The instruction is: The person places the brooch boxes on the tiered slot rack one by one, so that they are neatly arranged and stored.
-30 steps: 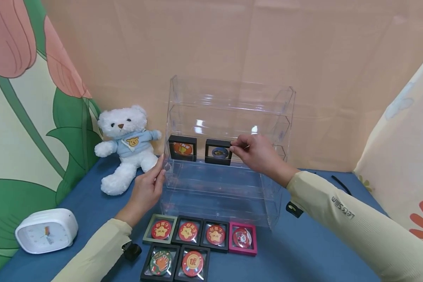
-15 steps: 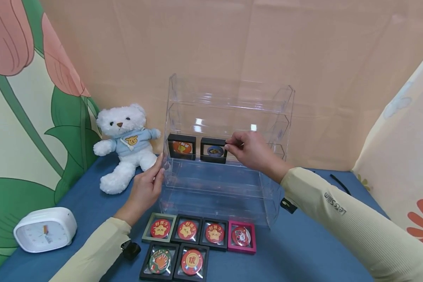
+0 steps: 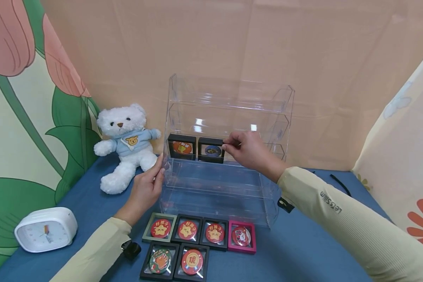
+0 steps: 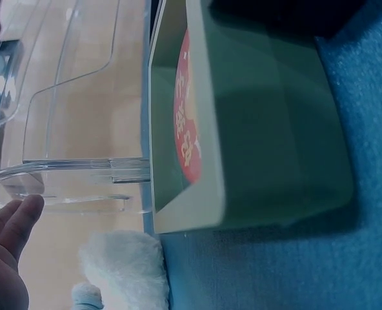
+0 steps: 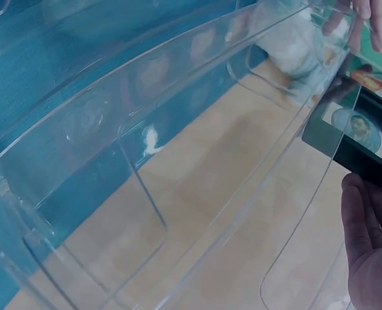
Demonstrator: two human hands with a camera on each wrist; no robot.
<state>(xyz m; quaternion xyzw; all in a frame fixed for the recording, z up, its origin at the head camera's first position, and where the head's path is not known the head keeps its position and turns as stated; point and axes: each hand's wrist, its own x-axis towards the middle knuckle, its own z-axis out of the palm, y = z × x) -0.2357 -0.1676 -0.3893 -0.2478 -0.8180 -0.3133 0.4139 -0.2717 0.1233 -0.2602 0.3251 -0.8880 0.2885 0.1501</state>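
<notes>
A clear tiered display rack point(image 3: 229, 180) stands on the table. On its middle tier, two black display frames stand side by side: one with an orange badge point(image 3: 182, 147) and one with a blue badge point(image 3: 212, 150). My right hand point(image 3: 252, 150) pinches the right edge of the blue-badge frame between thumb and fingertips; the right wrist view shows the fingertips at that frame's edge point(image 5: 362, 158). With thumb and fingers, my left hand point(image 3: 146, 190) holds the left side edge of the rack, also seen in the left wrist view as a transparent panel point(image 4: 81, 166).
Before the rack lie several framed badges, among them a green frame point(image 3: 146, 231), a pink frame point(image 3: 253, 239) and a black frame point(image 3: 205, 266). A white teddy bear point(image 3: 128, 137) sits left of the rack; a white clock point(image 3: 53, 223) stands at front left.
My right hand has slid the blue-badge frame left along the tier, until it stands close beside the orange-badge frame. My left hand has stayed at the rack's side.
</notes>
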